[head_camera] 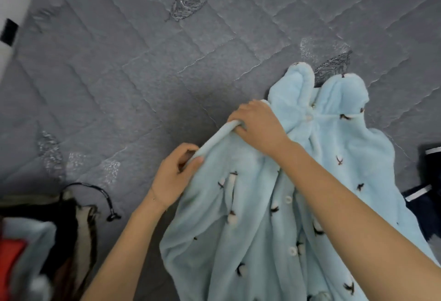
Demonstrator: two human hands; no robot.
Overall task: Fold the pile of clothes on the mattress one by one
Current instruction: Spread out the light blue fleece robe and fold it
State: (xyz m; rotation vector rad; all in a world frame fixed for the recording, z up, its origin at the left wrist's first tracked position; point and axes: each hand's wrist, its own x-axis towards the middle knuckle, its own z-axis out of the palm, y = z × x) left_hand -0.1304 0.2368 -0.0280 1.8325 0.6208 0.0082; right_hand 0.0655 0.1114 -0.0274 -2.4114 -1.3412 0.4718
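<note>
The pale blue fleece garment (pixel 334 169) lies on the grey mattress (pixel 119 74), right of centre, its lower part cut off at the bottom. The left hand (pixel 176 176) and right hand (pixel 257 124) each curl their fingers round its rolled edge, fingertips partly buried in fabric. A blurred pile of clothes (pixel 47 241) at lower left and a navy garment (pixel 429 205) at right are cut off. Bare mattress spreads above and leftward.

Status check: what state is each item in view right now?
Blue fleece garment: unfolded, bunched on the mattress, one edge in both hands.
Left hand: grips the garment's rolled edge.
Right hand: grips the same edge farther up.
Clothes pile, lower left: heaped, unfolded.
Navy garment, right: crumpled, partly out of view.
</note>
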